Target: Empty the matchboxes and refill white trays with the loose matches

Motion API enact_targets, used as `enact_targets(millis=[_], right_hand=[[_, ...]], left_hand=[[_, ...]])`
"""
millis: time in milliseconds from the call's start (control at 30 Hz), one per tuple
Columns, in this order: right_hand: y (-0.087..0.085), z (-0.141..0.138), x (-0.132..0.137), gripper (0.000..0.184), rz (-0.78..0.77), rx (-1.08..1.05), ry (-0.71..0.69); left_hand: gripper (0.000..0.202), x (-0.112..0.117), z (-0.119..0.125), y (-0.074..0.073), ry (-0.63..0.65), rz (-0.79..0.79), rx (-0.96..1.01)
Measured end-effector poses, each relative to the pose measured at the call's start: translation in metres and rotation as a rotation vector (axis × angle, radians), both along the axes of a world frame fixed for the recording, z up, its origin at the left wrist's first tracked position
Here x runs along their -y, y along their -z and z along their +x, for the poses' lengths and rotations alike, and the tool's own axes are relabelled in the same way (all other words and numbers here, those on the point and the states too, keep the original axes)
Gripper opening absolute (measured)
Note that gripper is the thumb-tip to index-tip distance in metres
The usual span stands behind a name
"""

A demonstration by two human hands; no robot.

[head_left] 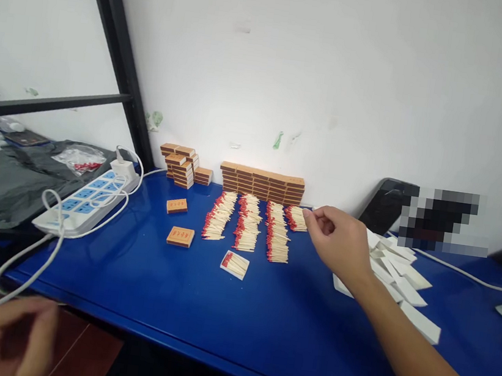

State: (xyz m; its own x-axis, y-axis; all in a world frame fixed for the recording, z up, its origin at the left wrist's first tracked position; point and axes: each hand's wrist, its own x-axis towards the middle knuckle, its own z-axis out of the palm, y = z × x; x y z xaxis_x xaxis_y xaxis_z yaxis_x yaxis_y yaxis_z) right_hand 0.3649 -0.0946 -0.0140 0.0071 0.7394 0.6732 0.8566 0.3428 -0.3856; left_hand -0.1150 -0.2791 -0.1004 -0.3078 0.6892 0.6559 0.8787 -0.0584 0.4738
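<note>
Around the matchbox tray (235, 265), rows of matches (248, 226) lie at twelve o'clock, with stacked matchboxes (261, 184) behind them, two single matchboxes (180, 237) at ten, a power strip (87, 200) beyond, a phone (387, 207) at two and, partly hidden, seemingly more trays (404, 287) at three.

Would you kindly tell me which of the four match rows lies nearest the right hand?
The rightmost match row, the shortest front to back, lies beside the right hand; the other three are longer and farther left.
</note>
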Motion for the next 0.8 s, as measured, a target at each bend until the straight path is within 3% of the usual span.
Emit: enact_targets(millis=[67,167,267,367,467,533,600,667,733,800], right_hand=[[0.0,-0.001,0.0,0.034,-0.007,0.0,-0.02],[0.0,-0.005,0.003,0.033,-0.067,0.024,-0.145],[-0.003,-0.016,0.012,0.033,-0.168,0.07,-0.337],[-0.006,-0.032,0.026,0.026,-0.257,0.139,-0.476],[-0.004,-0.05,0.04,0.02,-0.298,0.19,-0.554],[0.001,-0.059,0.047,0.024,-0.3,0.205,-0.57],[0.005,-0.066,0.052,0.031,-0.306,0.224,-0.566],[0.007,-0.069,0.054,0.031,-0.311,0.237,-0.551],[0.007,-0.069,0.053,0.025,-0.3,0.227,-0.532],[0.005,-0.065,0.05,0.02,-0.273,0.2,-0.508]], left_hand=[[0.026,0.004,0.026,-0.009,0.22,0.098,-0.138],[0.027,-0.023,0.073,-0.049,0.576,0.055,-0.248],[0.014,-0.085,0.122,-0.095,0.89,-0.013,-0.166],[0.013,-0.158,0.16,-0.124,1.034,-0.128,-0.208],[0.017,-0.211,0.168,-0.14,0.997,-0.228,-0.327],[0.023,-0.224,0.154,-0.149,0.94,-0.42,-0.447],[0.028,-0.223,0.133,-0.157,0.884,-0.721,-0.512],[0.043,-0.216,0.114,-0.161,0.752,-0.965,-0.538],[0.063,-0.21,0.104,-0.159,0.641,-1.047,-0.551],[0.065,-0.21,0.101,-0.151,0.556,-1.064,-0.598]])
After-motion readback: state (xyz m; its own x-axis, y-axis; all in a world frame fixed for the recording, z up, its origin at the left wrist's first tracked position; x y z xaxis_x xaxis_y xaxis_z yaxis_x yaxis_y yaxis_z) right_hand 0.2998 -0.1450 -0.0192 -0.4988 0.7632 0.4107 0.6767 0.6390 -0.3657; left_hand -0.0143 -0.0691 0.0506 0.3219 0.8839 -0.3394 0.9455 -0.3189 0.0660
